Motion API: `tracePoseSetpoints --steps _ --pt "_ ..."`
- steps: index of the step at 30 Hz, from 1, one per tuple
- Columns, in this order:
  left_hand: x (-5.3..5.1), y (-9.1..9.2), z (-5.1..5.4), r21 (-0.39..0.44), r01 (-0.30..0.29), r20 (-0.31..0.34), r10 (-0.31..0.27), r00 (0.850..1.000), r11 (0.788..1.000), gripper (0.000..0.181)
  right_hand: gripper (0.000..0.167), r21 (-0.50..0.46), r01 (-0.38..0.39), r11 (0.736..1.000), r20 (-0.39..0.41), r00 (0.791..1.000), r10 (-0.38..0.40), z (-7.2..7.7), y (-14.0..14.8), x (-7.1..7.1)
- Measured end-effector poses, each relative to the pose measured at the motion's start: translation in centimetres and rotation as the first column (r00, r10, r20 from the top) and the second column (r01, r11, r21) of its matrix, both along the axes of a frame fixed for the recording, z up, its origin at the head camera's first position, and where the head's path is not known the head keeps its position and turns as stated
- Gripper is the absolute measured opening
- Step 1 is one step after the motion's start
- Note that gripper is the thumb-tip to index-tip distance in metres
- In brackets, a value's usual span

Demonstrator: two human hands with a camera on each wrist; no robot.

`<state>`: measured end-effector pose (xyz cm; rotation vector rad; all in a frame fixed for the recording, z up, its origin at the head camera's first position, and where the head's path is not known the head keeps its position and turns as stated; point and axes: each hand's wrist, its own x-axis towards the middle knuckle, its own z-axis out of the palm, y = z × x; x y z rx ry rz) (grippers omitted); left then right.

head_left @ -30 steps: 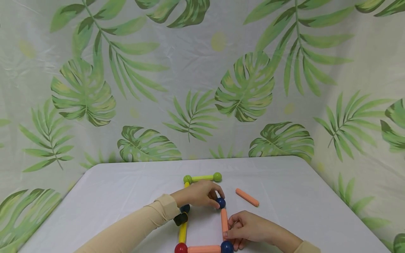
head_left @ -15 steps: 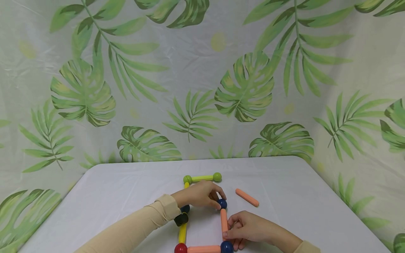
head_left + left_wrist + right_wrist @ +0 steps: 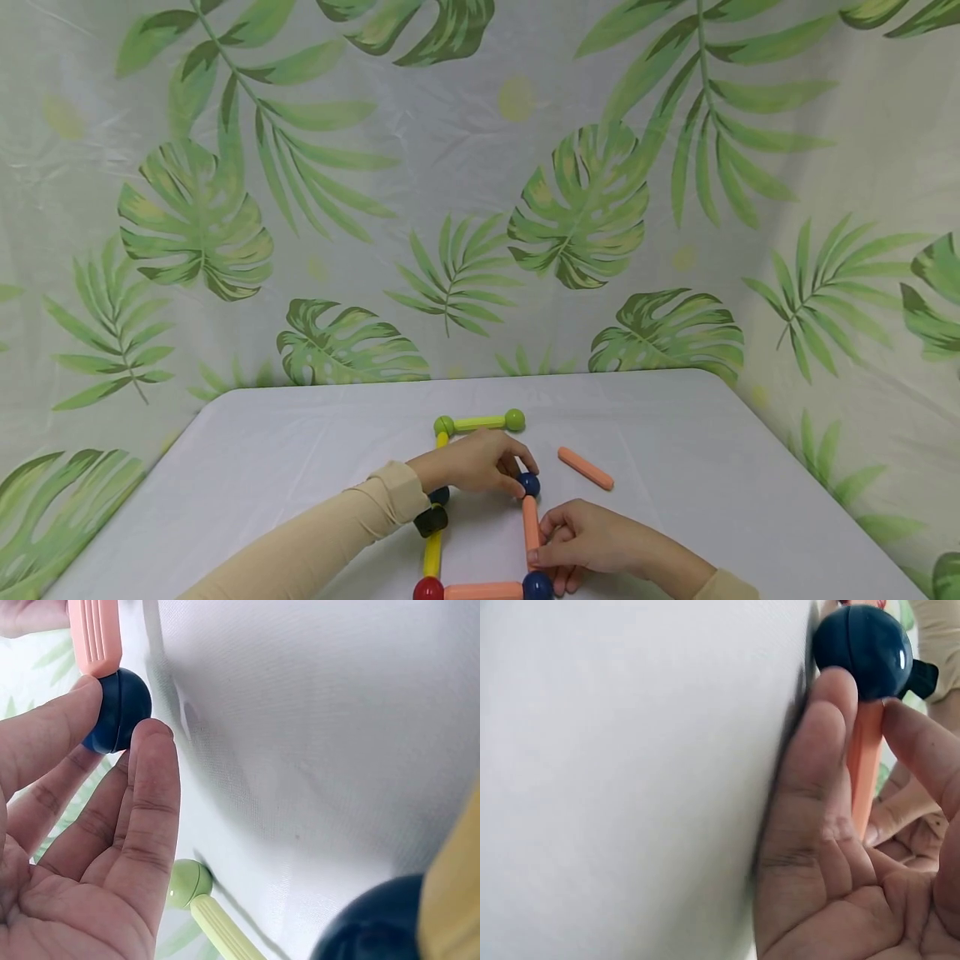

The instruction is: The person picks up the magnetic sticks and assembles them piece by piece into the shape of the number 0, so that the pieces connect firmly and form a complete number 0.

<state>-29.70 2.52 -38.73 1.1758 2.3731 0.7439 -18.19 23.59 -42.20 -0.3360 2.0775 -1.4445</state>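
My left hand (image 3: 476, 460) pinches a dark blue ball (image 3: 529, 484) between thumb and fingertips. In the left wrist view this ball (image 3: 124, 712) meets the grooved end of a salmon-pink stick (image 3: 96, 634). My right hand (image 3: 592, 537) pinches the same pink stick (image 3: 531, 518) near its close end, where a second dark blue ball (image 3: 537, 585) is joined. From the right wrist, thumb and fingers flank the stick (image 3: 865, 761) just below that second ball (image 3: 866, 652). Another pink stick (image 3: 483, 591) links the second ball to a red ball (image 3: 429, 589).
Yellow stick (image 3: 432, 553) runs away from the red ball, partly hidden by the left wrist's black camera (image 3: 431, 521). Farther back, a lime stick (image 3: 480, 423) joins two green balls (image 3: 445, 426). One loose pink stick (image 3: 586, 468) lies right on the white table (image 3: 300, 450).
My left hand has shifted slightly right, bringing its blue ball from just off the pink stick's far end into line and contact with it. The right hand has stayed in place.
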Motion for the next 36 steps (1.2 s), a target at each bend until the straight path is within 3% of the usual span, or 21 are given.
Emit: tracePoseSetpoints --steps 8,22,28,36 --pt "-0.1 0.0 -0.2 0.000 0.002 0.012 -0.002 1.000 1.000 0.030 0.022 0.071 -0.047 0.996 0.006 0.999 0.046 0.8 0.1 -0.5" --pt "-0.3 -0.2 0.4 -0.006 0.019 -0.017 -0.019 1.000 1.000 0.028 0.024 0.180 -0.001 0.984 -0.048 0.999 0.010 1.0 0.4 -0.5" --pt "-1.1 -0.8 1.4 0.011 -0.016 -0.087 0.017 0.996 1.000 0.026 0.022 0.215 0.045 0.976 -0.103 0.994 -0.023 1.6 1.2 -0.8" --pt "-2.9 -2.0 2.1 0.032 -0.038 -0.198 0.043 0.979 0.999 0.025 0.025 0.269 0.132 0.954 -0.208 0.975 -0.076 2.5 2.4 -1.8"
